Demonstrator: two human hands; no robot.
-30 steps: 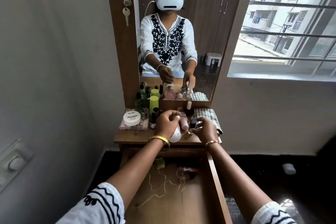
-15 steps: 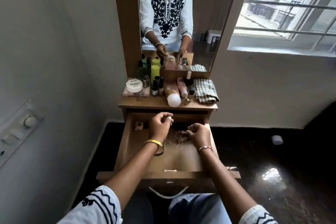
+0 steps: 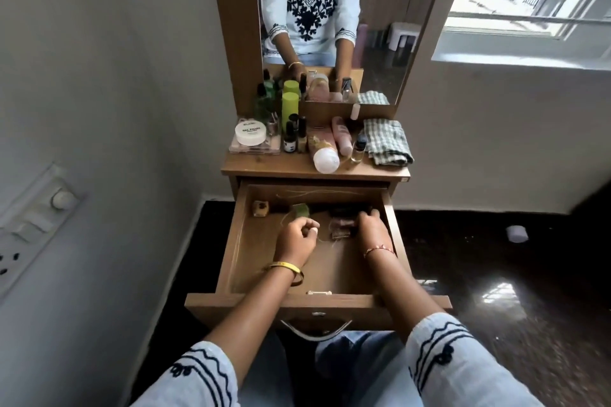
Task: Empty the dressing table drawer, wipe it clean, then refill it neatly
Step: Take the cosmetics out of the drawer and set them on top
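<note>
The wooden drawer (image 3: 238,251) of the dressing table is pulled out in front of me. My left hand (image 3: 296,238) is low in its middle with curled fingers, and appears to pinch a thin pale thread (image 3: 325,241) lying on the drawer floor. My right hand (image 3: 372,230) is at the back right and curls round a cluster of small dark bottles (image 3: 340,225). A small green item (image 3: 300,210) and a small brown box (image 3: 261,208) lie at the back left.
The tabletop (image 3: 264,167) carries a white nail-polish tub (image 3: 250,134), green bottles (image 3: 290,107), pink tubes (image 3: 342,139), a white-capped bottle (image 3: 325,158) and a folded checked cloth (image 3: 386,142). A mirror (image 3: 380,43) stands behind. Switch panel (image 3: 36,221) on the left wall, dark glossy floor on the right.
Both hands came down from the tabletop into the drawer. My left hand sank to the drawer floor, my right hand reached further back over the small bottles. My view tilted downward.
</note>
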